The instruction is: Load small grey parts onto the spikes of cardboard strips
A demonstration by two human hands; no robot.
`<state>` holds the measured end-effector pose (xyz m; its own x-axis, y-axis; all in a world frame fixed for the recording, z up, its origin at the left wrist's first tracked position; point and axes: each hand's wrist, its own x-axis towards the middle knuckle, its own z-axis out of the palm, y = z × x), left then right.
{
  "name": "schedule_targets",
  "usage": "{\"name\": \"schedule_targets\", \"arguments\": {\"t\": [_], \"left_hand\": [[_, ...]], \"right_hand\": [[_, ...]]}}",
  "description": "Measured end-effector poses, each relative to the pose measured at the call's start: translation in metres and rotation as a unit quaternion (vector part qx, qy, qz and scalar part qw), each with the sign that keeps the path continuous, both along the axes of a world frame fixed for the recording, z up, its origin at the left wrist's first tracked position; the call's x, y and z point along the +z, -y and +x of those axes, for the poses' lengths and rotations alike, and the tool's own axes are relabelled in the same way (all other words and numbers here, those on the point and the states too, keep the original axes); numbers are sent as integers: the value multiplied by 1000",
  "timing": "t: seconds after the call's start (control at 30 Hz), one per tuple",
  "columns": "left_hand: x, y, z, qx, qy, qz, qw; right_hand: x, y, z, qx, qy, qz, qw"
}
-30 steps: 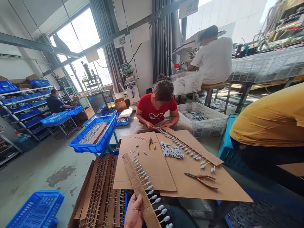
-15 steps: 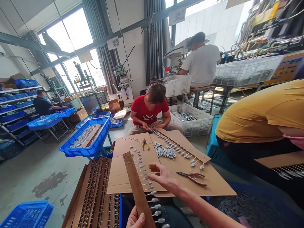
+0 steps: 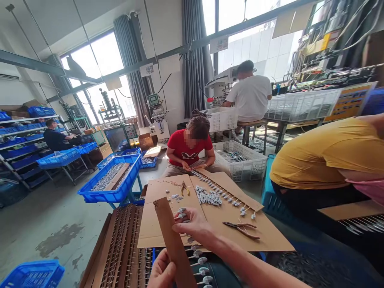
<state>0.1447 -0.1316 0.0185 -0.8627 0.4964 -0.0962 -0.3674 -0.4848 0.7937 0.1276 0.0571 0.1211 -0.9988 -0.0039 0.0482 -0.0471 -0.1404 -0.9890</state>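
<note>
My left hand [image 3: 163,269] grips the lower part of a long brown cardboard strip [image 3: 168,224], tilted over the near edge of the work surface. Small grey, spindle-shaped pieces [image 3: 203,270] on thin pins stick out along its right side. My right hand [image 3: 196,228] is closed at the strip's right edge, thumb against the cardboard and fingers curled by the upper grey pieces, partly hiding them. Ahead lie a heap of loose grey pieces [image 3: 208,196], red-handled pliers [image 3: 241,230] and yellow-handled pliers [image 3: 185,188].
A cardboard sheet [image 3: 270,240] covers the work surface. Opposite, a person in red [image 3: 189,148] handles another pinned strip [image 3: 228,188]. A person in yellow [image 3: 324,156] bends at right. Stacked strips [image 3: 120,244] and a blue crate [image 3: 111,196] stand at left.
My right hand has moved left and closed at the strip's edge; before, it was open beside the grey pieces. The left hand still holds the strip, now slightly further left. The view has tilted up slightly.
</note>
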Motion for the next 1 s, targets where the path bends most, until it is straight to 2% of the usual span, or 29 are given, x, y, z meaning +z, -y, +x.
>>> {"name": "schedule_targets", "arguments": {"t": [0.1, 0.17, 0.23, 0.3, 0.4, 0.5, 0.57, 0.7, 1.0], "left_hand": [[59, -1, -20, 70, -47, 20, 996], [96, -5, -31, 89, -68, 36, 993], [123, -10, -37, 95, -72, 25, 993], [137, -15, -41, 99, -72, 2, 992], [139, -19, -43, 107, -74, -9, 992], [132, -21, -46, 118, -62, -1, 991], [128, -24, -49, 120, -56, 1, 991], [125, -29, -53, 117, -61, 4, 991], [121, -30, -55, 127, -39, 6, 991]], "right_hand": [[14, 12, 14, 0, -9, 20, 1000], [23, 20, 22, 15, -7, 18, 1000], [29, 24, 28, 28, -8, 15, 999], [32, 21, 29, 51, -17, 32, 998], [35, 3, 21, 58, -59, 76, 994], [40, -15, 10, -3, -105, 69, 992], [45, -20, 4, -21, -117, 54, 991], [50, -17, 1, -27, -109, 41, 993], [48, -9, -2, -22, -79, -5, 997]]}}
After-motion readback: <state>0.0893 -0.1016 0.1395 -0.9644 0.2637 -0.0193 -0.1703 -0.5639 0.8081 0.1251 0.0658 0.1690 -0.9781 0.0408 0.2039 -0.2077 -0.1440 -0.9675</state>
